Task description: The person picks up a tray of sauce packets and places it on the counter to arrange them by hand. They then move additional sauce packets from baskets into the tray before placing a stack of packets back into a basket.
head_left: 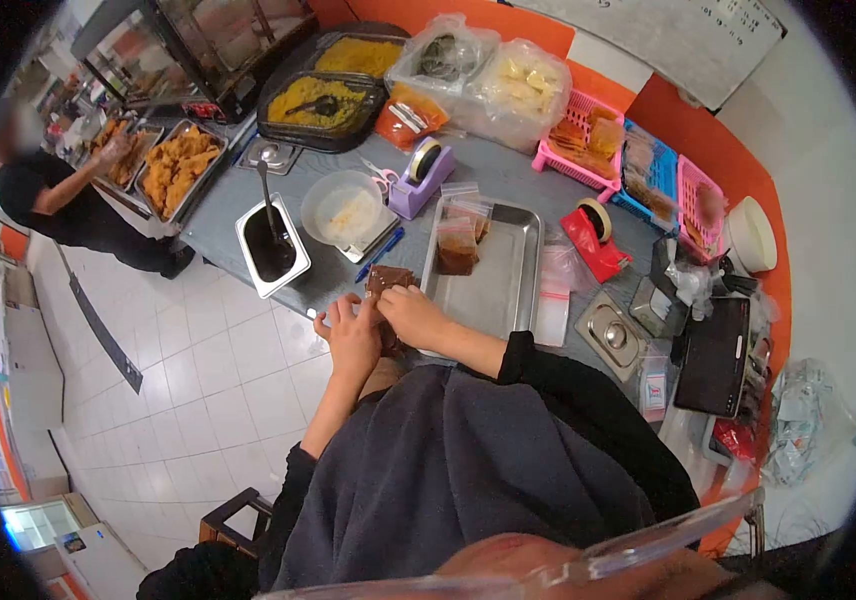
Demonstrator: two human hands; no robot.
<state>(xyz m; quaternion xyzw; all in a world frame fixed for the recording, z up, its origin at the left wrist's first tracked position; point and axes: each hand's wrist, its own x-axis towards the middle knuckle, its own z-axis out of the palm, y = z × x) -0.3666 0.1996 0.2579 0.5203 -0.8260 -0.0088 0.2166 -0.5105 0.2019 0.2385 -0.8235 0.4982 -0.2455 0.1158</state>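
Note:
Close in front of my body, both hands are closed on a small plastic bag [391, 277] filled with something dark brown. My left hand [350, 335] grips its left side, and the fingers of my right hand [412, 314] press along its upper part. The palms hide much of the bag. Just right of my hands, several filled zip bags [456, 256] with brown contents lie in a metal tray [521, 290]. To the left stands a deep steel container [298, 268] of dark sauce with a ladle [266, 185] in it.
Behind my hands are a round plastic tub [343, 210] on a scale, a blue pen [381, 253] and a purple tape dispenser [421, 180]. Pink baskets [580, 142], a red tape dispenser [593, 240] and a tablet [713, 355] line the right. A person [58, 190] stands by fried-food trays [180, 170].

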